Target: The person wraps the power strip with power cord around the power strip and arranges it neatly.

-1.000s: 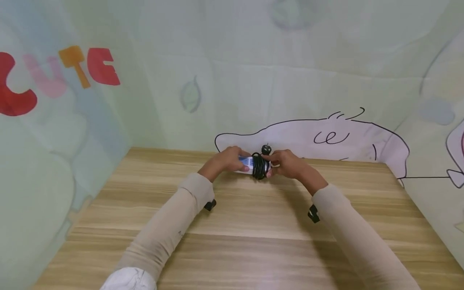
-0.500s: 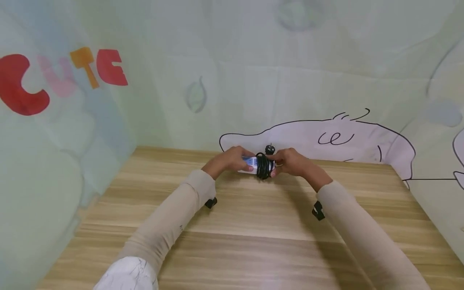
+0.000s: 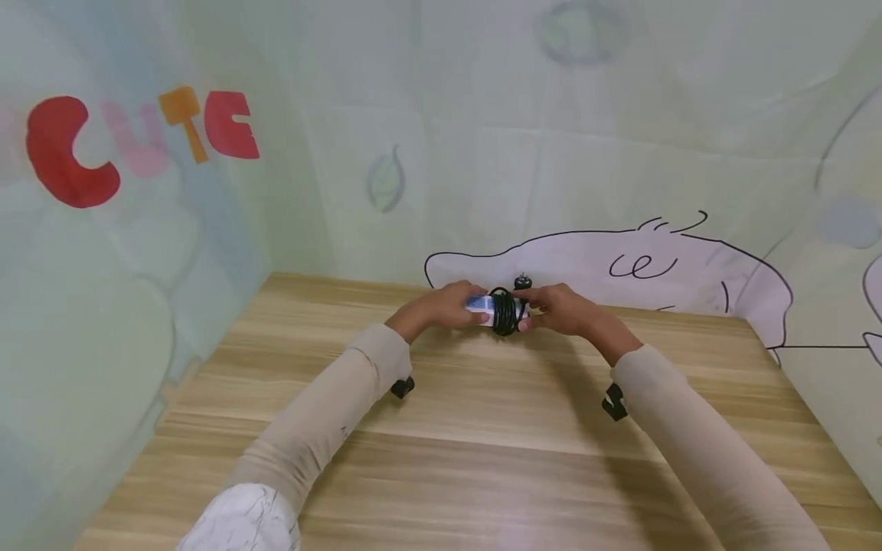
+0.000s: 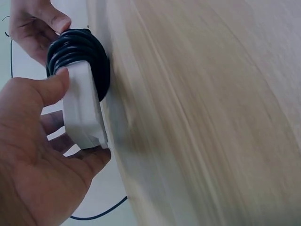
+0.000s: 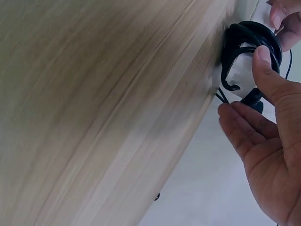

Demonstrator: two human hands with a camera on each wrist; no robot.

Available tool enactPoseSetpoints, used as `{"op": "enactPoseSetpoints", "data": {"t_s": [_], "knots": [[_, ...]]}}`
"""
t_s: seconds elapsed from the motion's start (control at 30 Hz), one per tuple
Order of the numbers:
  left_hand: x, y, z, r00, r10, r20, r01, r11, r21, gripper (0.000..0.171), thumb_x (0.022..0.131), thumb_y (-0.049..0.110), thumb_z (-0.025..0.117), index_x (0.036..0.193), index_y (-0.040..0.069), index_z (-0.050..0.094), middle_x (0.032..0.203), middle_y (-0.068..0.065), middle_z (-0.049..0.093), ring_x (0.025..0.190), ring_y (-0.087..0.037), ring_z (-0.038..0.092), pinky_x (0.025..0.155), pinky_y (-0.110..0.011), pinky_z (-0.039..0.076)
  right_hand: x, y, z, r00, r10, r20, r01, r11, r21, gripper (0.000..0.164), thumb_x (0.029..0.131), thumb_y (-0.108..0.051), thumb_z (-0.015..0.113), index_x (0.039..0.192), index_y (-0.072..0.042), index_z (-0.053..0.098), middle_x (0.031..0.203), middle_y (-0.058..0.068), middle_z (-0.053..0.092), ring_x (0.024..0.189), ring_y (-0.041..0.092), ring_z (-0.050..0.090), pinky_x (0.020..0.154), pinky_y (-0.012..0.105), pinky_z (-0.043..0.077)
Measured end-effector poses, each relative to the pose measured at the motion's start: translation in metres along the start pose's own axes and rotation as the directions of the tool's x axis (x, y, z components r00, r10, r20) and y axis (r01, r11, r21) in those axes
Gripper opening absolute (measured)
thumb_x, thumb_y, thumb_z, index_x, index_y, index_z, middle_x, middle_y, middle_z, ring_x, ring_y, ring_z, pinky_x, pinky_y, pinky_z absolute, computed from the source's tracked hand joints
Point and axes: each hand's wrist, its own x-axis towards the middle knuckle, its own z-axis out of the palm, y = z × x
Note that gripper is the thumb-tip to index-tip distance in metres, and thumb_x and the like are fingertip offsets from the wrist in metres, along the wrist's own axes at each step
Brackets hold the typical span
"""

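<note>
A white power strip [image 3: 480,306] with blue socket faces is near the table's back edge. Its black cord [image 3: 506,314] is wound in several turns around the strip's right part, and the plug [image 3: 523,282] sticks out behind. My left hand [image 3: 451,304] grips the strip's left end; in the left wrist view the thumb lies on the white casing [image 4: 81,106] and the fingers curl beneath. At the other end, my right hand [image 3: 563,308] holds the strip, its thumb against the cord coil [image 5: 251,32] in the right wrist view. The fingers there are by the plug end, partly hidden.
A wood-grain table [image 3: 496,428] stretches below both arms. Behind it hangs a pale printed cloth [image 3: 475,176] with a cartoon figure and coloured letters, meeting the back edge close behind the strip. Black wrist mounts [image 3: 615,402] hang under the sleeves.
The scene has shifted slightly to the right in the head view. Both hands keep their hold on the power strip, and the cord stays wound.
</note>
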Motion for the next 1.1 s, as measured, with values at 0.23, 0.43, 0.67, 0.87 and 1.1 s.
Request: {"op": "enactPoseSetpoints", "data": {"t_s": [0.23,0.43,0.67,0.87,1.1], "knots": [[-0.003,-0.003,0.003,1.0,0.012,-0.025,-0.012,1.0,0.004,0.068,0.111,0.036,0.065,0.168,0.002,0.05,0.158,-0.022,0.06,0.136,-0.032,0.059,0.124,-0.048,0.047,-0.006,0.004,-0.001,1.0,0.011,0.013,-0.011,0.999,-0.032,0.066,0.106,-0.029,0.081,0.161,-0.001,0.059,0.147,0.032,0.072,0.131,0.046,0.075,0.114,0.061,0.059],[-0.004,-0.004,0.001,0.999,0.012,-0.039,-0.014,0.999,-0.041,0.07,0.107,0.034,0.071,0.168,0.005,0.051,0.156,-0.021,0.06,0.131,-0.031,0.058,0.117,-0.046,0.049,-0.009,0.005,0.0,0.998,-0.037,-0.057,0.032,0.995,-0.098,0.047,0.106,-0.019,0.08,0.146,0.003,0.071,0.122,0.023,0.082,0.105,0.031,0.076,0.099,0.055,0.062],[-0.006,-0.005,-0.002,1.0,0.014,-0.027,-0.015,0.999,-0.042,0.072,0.107,0.034,0.071,0.169,0.006,0.049,0.164,-0.021,0.056,0.136,-0.033,0.058,0.12,-0.049,0.049,-0.012,0.007,0.006,1.0,-0.007,-0.029,0.002,0.989,-0.15,0.024,0.107,-0.017,0.077,0.125,-0.001,0.076,0.111,0.015,0.081,0.097,0.026,0.071,0.094,0.051,0.06],[-0.008,-0.008,-0.001,1.0,0.01,-0.021,-0.011,0.998,-0.065,0.073,0.107,0.033,0.072,0.17,0.006,0.048,0.168,-0.021,0.053,0.14,-0.035,0.057,0.123,-0.052,0.047,-0.012,0.013,0.009,0.999,-0.031,-0.018,0.028,0.983,-0.181,0.021,0.108,-0.017,0.077,0.122,-0.001,0.078,0.111,0.015,0.081,0.095,0.026,0.071,0.092,0.052,0.061],[-0.007,-0.01,0.0,0.999,0.032,-0.013,-0.033,0.998,-0.053,0.073,0.107,0.034,0.071,0.17,0.005,0.048,0.163,-0.021,0.056,0.136,-0.034,0.058,0.12,-0.05,0.05,0.01,0.062,0.023,0.995,-0.104,-0.004,0.101,0.971,-0.215,0.031,0.109,-0.033,0.077,0.122,-0.004,0.077,0.106,0.013,0.08,0.088,0.023,0.068,0.082,0.043,0.06]]}}
